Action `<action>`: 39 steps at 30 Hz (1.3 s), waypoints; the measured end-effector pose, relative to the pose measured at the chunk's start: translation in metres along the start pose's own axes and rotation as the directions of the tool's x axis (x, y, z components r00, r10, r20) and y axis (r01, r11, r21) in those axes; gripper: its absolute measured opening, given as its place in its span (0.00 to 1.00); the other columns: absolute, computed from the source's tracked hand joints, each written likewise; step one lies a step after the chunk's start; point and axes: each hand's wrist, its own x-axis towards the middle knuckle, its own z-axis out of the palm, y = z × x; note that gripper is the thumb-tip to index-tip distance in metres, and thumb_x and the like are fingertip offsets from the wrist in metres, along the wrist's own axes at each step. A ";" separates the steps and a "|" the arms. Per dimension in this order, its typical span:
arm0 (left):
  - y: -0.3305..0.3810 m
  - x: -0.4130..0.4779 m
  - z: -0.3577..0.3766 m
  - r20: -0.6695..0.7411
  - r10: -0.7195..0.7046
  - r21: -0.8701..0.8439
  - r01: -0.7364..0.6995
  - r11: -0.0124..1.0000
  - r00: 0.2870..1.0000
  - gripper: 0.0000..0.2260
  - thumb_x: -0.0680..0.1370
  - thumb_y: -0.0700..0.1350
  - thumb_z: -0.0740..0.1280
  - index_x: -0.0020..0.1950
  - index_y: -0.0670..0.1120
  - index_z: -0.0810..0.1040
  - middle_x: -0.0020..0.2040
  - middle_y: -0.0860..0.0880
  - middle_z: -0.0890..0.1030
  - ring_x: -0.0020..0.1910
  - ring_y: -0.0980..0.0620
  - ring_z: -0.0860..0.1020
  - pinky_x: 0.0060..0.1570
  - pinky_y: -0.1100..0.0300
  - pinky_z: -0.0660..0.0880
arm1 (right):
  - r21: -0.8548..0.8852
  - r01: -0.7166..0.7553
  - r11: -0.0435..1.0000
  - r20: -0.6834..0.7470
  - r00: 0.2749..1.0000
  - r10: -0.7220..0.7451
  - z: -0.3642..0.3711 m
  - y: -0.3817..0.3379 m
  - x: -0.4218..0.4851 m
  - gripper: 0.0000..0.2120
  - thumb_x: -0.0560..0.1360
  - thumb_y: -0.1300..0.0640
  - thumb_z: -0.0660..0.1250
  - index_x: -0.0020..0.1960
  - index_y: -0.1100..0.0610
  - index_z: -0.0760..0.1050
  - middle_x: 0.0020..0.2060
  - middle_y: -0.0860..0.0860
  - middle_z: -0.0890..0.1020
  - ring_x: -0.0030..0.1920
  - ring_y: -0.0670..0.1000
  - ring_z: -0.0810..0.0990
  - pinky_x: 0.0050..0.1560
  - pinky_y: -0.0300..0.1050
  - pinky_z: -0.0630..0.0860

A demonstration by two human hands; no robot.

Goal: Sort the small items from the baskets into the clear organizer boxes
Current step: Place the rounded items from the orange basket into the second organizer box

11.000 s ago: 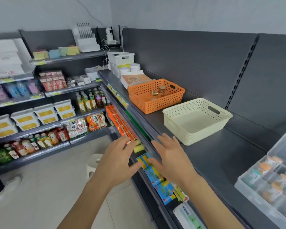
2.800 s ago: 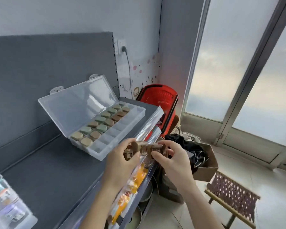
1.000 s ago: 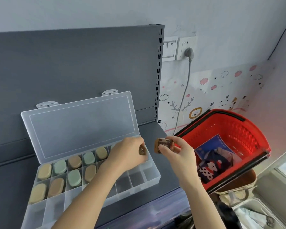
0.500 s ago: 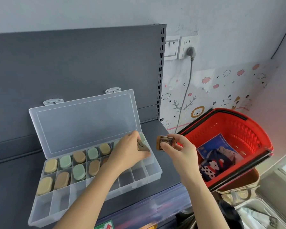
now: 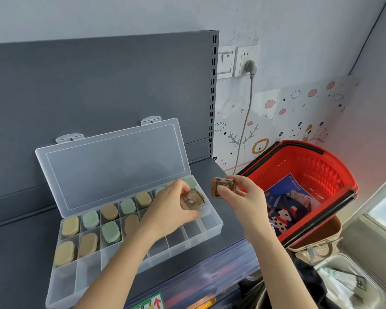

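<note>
A clear organizer box [image 5: 212, 230] lies open on the dark shelf, its lid leaning against the back panel. Several compartments on its left hold oval tan, green and brown pieces [image 5: 90, 219]. My left hand [image 5: 167, 210] pinches a small brown square item [image 5: 192, 199] over the box's right end. My right hand [image 5: 243, 197] holds a second brown square item [image 5: 223, 187] up in the air, just right of the box.
A red shopping basket [image 5: 316, 172] with cloth and a blue booklet inside stands tilted at the right, past the shelf end. A plugged-in wall socket [image 5: 247, 61] is above. Bags lie on the floor at lower right.
My left hand has turned its brown item so that its flat face shows, low over the right compartments. My right hand has stayed where it was with its item.
</note>
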 end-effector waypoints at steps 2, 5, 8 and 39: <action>-0.001 0.002 0.003 -0.009 0.070 0.025 -0.069 0.997 0.998 0.20 0.70 0.52 0.75 0.59 0.55 0.73 0.54 0.59 0.74 0.50 0.60 0.73 0.42 0.74 0.67 | 0.006 -0.004 1.000 -0.017 1.000 0.004 -0.001 0.001 0.001 0.10 0.70 0.58 0.72 0.51 0.49 0.79 0.40 0.44 0.84 0.43 0.44 0.82 0.43 0.39 0.79; 0.002 0.007 0.007 0.061 0.106 0.050 -0.109 0.993 0.992 0.23 0.70 0.53 0.74 0.64 0.55 0.73 0.56 0.58 0.70 0.52 0.60 0.71 0.45 0.74 0.65 | 0.007 -0.007 1.000 -0.030 1.000 0.007 -0.002 0.003 0.002 0.10 0.70 0.58 0.72 0.50 0.49 0.79 0.39 0.44 0.84 0.43 0.45 0.82 0.45 0.41 0.80; 0.006 0.011 0.010 0.115 0.117 0.109 -0.129 0.986 0.987 0.26 0.68 0.53 0.75 0.63 0.55 0.71 0.57 0.58 0.71 0.51 0.59 0.71 0.44 0.71 0.65 | 0.012 -0.011 1.000 -0.031 0.999 0.011 -0.001 0.002 0.003 0.10 0.70 0.58 0.72 0.50 0.48 0.79 0.39 0.44 0.83 0.43 0.44 0.82 0.45 0.41 0.80; 0.006 0.002 0.020 0.041 0.178 0.032 -0.179 0.983 0.983 0.34 0.70 0.57 0.73 0.72 0.56 0.64 0.69 0.58 0.67 0.67 0.58 0.64 0.65 0.59 0.66 | 0.330 -0.212 0.920 0.174 0.972 0.161 -0.020 -0.002 -0.009 0.09 0.74 0.63 0.69 0.54 0.58 0.79 0.48 0.58 0.83 0.51 0.56 0.83 0.53 0.52 0.80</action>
